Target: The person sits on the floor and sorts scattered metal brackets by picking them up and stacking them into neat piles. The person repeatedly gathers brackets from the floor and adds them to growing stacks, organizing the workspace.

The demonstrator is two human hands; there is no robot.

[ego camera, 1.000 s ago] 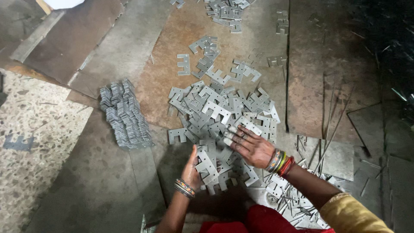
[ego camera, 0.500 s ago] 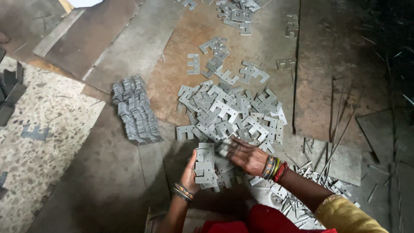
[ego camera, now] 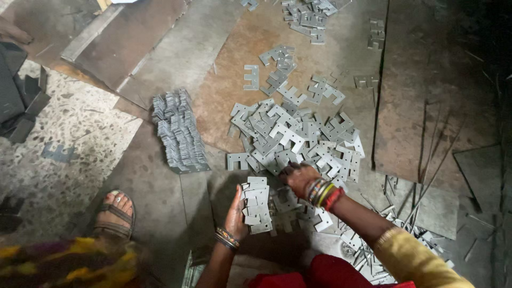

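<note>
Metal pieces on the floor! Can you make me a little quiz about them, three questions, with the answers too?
1. True or false: the left hand holds a stack of plates.
2. Where does the right hand reach: A the loose pile, B the sandalled foot?
3. What lies left of the loose pile?

Key: 1 true. 2 A. 3 a neat row of stacked plates.

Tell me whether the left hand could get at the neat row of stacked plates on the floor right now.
Probably not: the left hand already holds a stack of metal plates, though nothing blocks the way to the row.
</note>
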